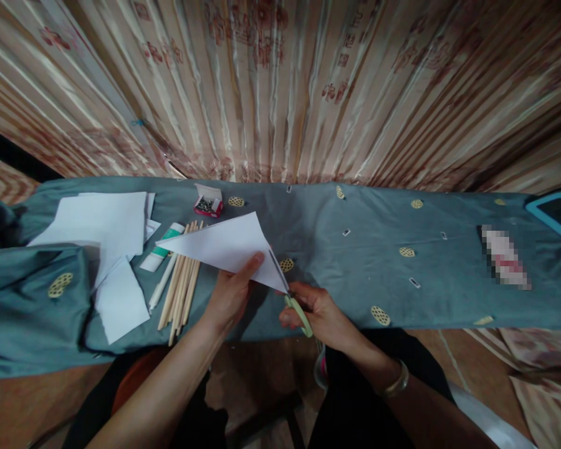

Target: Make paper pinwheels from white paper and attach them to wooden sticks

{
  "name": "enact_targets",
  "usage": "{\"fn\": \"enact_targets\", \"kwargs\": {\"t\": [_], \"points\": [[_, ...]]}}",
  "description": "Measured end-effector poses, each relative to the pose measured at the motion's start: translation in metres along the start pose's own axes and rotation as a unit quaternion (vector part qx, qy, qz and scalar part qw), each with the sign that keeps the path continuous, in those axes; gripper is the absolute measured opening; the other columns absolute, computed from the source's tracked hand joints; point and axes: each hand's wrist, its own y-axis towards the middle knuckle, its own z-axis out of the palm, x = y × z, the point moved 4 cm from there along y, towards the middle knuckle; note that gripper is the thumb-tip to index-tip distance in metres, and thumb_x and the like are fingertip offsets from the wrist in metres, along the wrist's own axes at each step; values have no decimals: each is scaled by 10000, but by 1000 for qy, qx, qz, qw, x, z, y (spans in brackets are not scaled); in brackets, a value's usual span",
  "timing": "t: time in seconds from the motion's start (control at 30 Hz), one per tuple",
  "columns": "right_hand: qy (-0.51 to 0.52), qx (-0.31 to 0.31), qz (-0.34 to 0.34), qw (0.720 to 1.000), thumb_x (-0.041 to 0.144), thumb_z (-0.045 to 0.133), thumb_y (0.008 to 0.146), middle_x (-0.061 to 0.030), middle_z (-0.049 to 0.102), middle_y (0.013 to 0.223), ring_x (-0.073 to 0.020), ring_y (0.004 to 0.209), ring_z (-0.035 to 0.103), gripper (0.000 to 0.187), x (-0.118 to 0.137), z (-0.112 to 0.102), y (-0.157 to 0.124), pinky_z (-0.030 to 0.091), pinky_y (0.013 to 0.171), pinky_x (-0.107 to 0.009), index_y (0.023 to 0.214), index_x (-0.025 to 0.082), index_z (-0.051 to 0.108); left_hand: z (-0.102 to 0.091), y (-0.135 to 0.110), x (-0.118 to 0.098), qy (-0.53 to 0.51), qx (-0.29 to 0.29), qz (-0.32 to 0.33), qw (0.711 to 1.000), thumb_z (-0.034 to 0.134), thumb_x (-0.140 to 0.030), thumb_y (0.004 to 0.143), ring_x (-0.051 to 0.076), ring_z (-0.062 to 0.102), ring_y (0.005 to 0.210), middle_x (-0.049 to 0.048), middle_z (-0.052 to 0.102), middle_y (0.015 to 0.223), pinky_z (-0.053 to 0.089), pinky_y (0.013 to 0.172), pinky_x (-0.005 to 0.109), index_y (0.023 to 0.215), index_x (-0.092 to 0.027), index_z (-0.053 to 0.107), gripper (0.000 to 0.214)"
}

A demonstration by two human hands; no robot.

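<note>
My left hand (231, 293) pinches a white folded paper triangle (224, 243), thumb on top near its lower edge. My right hand (320, 312) grips green-handled scissors (298, 312), whose blades run up along the triangle's right edge. Both hands hover over the near edge of a table covered in a teal cloth (369, 249).
Left of the hands lie several wooden sticks (180, 287), a white-green glue tube (161, 249), loose white paper sheets (103, 231) and a small red box of staples (209, 202). A teal-framed tablet (558, 212) sits at the far right. A striped curtain (280, 87) hangs behind.
</note>
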Motion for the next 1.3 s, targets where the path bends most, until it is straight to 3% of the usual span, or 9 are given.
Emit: {"fn": "enact_targets", "kwargs": {"t": [0.6,1.07,1.3], "points": [[-17,2,-3,1000,437,832,618,54,620,592,-104,531,589,439,5,1,1,472,516,-221,916,187,630,-1,2,4,16,2,28,999,857,-294,607,184,649,875,63,726,984,488,901,334,937,-137,706,395],[-19,13,-25,999,465,807,654,71,568,549,-105,525,573,428,7,1,2,467,515,-221,916,192,607,3,2,5,5,-13,32,999,866,-262,552,158,634,801,56,720,922,505,784,275,884,-140,703,390],[-3,45,-28,999,478,795,674,44,624,594,-97,506,563,392,8,-2,1,463,503,-223,843,198,579,6,2,1,-14,-14,15,1000,887,-252,504,151,634,743,50,721,891,519,702,269,855,-143,698,413]]}}
